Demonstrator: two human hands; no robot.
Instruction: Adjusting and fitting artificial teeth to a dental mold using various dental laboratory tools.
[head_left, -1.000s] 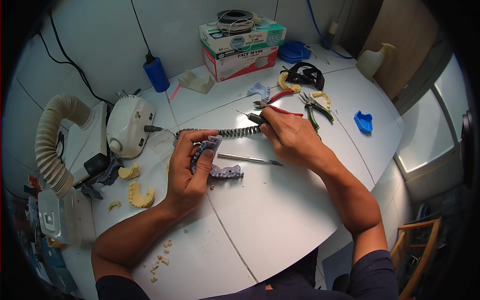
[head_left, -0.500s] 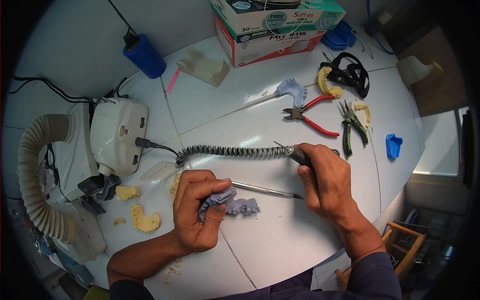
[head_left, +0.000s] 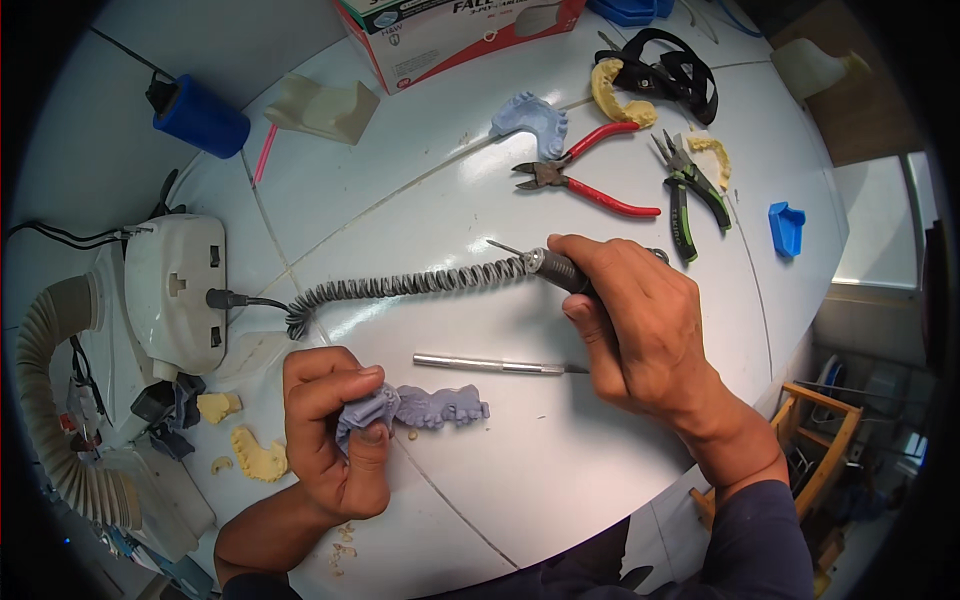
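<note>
My left hand (head_left: 335, 430) is closed around a purple dental model (head_left: 368, 408), pinching it between thumb and fingers. Much of that piece is hidden by the fingers. Just right of it, a second purple dental model (head_left: 445, 405) with a row of teeth lies on the table. My right hand (head_left: 640, 335) grips a dark rotary handpiece (head_left: 560, 270). Its thin bur points up and to the left, apart from the models. A silver craft knife (head_left: 490, 364) lies between the hands, its blade end partly covered by the right hand.
A coiled cord (head_left: 400, 285) stretches left to a white machine (head_left: 175, 290) beside a ribbed hose (head_left: 55, 400). Red-handled cutters (head_left: 590, 170), green-black pliers (head_left: 690, 195), a blue-grey model (head_left: 533, 120) and a mask box (head_left: 460, 40) sit farther back. Yellow models (head_left: 260, 455) lie left.
The view has shifted, so table things sit farther left and higher. My left hand has drawn slightly left, showing more of the purple model on the table. Both hands keep their hold.
</note>
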